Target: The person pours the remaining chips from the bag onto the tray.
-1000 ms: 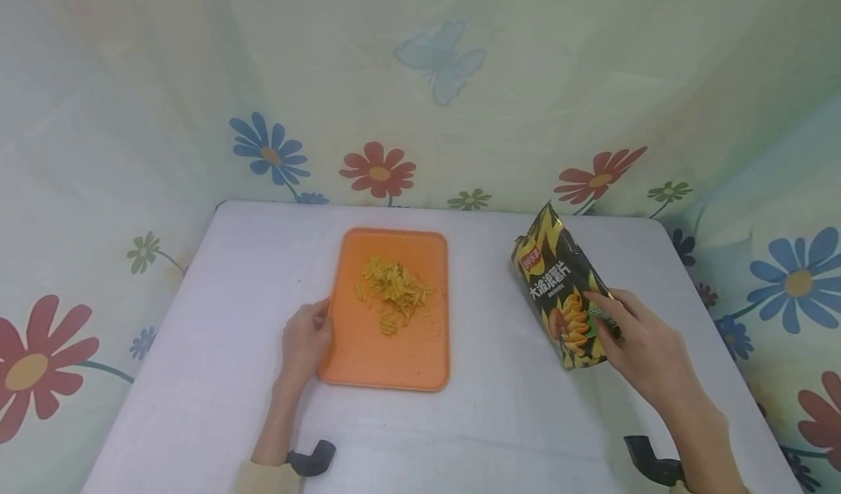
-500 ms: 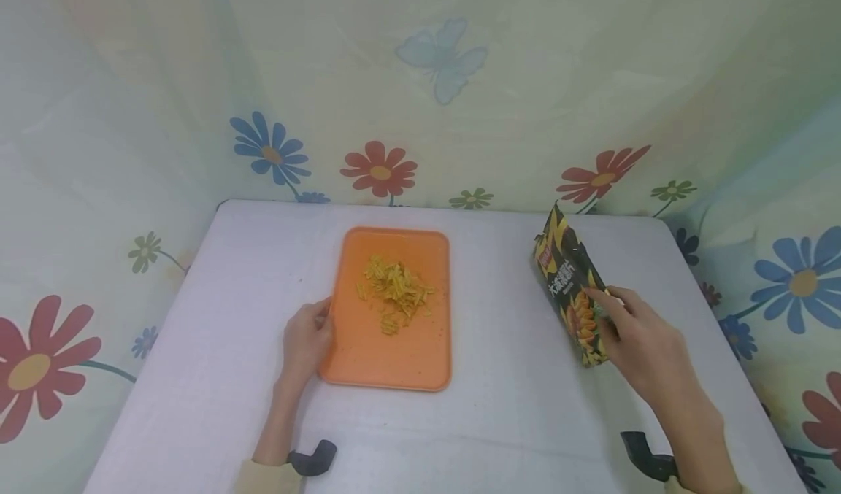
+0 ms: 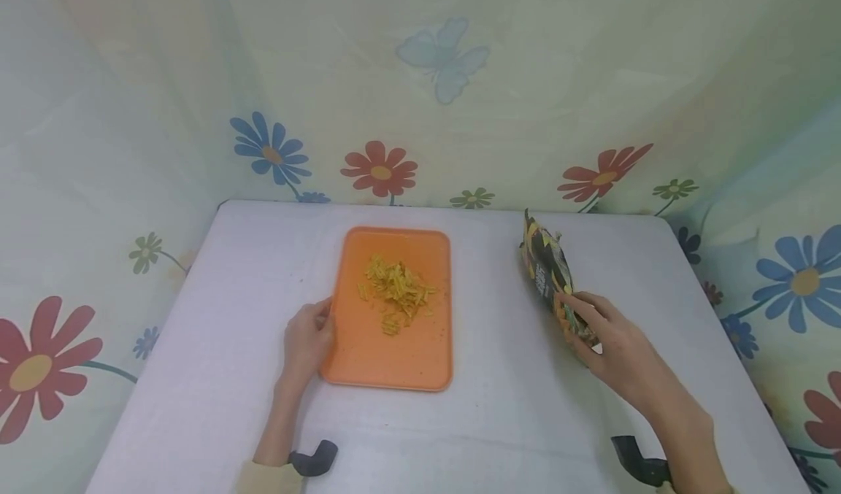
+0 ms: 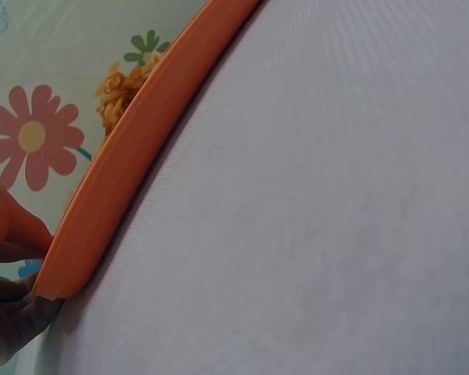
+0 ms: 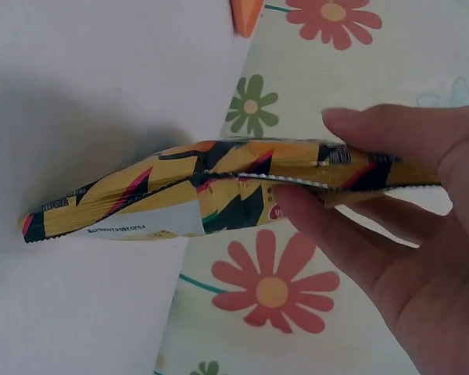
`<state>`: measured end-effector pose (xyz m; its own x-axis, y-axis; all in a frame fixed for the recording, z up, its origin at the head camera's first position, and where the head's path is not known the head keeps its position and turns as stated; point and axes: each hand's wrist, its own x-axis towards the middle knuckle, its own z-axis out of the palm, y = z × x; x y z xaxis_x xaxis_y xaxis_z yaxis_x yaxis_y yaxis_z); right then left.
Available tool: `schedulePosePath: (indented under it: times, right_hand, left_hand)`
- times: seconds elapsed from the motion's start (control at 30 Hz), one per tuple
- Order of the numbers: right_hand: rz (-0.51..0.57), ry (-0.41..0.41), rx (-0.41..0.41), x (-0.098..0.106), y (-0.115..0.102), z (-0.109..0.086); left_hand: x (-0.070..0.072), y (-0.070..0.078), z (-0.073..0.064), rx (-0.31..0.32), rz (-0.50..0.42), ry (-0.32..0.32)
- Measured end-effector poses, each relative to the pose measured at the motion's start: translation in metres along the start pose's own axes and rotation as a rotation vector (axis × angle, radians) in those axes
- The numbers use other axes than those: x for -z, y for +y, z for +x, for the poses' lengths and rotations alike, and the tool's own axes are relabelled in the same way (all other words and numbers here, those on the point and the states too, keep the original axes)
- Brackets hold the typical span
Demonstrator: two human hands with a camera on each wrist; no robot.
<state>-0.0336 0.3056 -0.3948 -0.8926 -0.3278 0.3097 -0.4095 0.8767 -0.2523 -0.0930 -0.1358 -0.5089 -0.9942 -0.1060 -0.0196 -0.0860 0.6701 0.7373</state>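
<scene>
An orange tray [image 3: 388,366] lies left of the table's middle, bearing a pile of yellow crinkle-cut strips, perhaps crushed chips [image 3: 397,286]. My left hand [image 3: 307,341] pinches the tray's left edge; in the left wrist view its fingers grip the tray's rim [image 4: 113,176]. On the right, my right hand [image 3: 614,344] holds a black and yellow potato chip bag [image 3: 544,264] between thumb and fingers. The bag is turned nearly edge-on in the head view. Its back seam and a pale label show in the right wrist view [image 5: 156,223]. What is inside the bag is hidden.
A white cloth [image 3: 250,260] covers the table. Flower-printed curtains [image 3: 460,114] hang behind it and at both sides. A dark curved piece sits at each wrist, such as the left strap piece [image 3: 315,459].
My right hand has turned the chip bag from front-facing to nearly edge-on, and shifted slightly left since half a second ago. My left hand and the tray stay in place.
</scene>
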Motion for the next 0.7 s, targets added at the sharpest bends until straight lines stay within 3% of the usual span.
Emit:
schedulePosePath:
  times: [0.13, 0.33, 0.7]
  right_hand:
    - [0.033, -0.023, 0.031, -0.006, -0.004, 0.001]
    - [0.066, -0.083, 0.046, -0.017, -0.012, 0.002]
    - [-0.025, -0.141, 0.065, -0.047, -0.028, 0.006]
  left_hand:
    - [0.001, 0.000, 0.001, -0.016, 0.004, 0.010]
    - [0.001, 0.000, 0.001, 0.016, 0.001, -0.009]
    - [-0.001, -0.001, 0.001, 0.030, 0.006, -0.014]
